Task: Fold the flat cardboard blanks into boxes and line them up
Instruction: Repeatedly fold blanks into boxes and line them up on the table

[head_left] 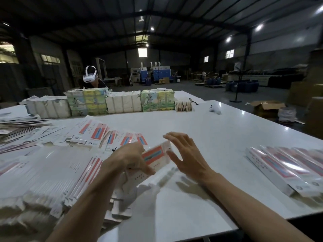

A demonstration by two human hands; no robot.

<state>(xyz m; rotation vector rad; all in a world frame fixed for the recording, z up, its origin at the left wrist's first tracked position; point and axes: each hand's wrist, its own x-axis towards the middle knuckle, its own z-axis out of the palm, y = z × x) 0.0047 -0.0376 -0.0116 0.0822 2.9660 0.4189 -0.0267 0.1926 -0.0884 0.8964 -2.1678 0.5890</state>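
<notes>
Fingers of the left hand (130, 158) curl round a half-formed box (154, 154) above the table (209, 126), right hand (186, 152) spread wide just beside it, with a few finished boxes (286, 168) lined up at right and, by my judgement, most flat blanks (52, 172) still unfolded at left.

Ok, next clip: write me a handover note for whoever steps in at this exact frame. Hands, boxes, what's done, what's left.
Left hand grips one blank, apparently partly folded, above the table.
Right hand is open, fingers spread beside the blank's end; contact unclear.
Flat blanks lie piled and fanned out on the left.
Done: a row of folded boxes lined up on the right.
Left: finish this one, add it to the row, then work through the pile.
</notes>
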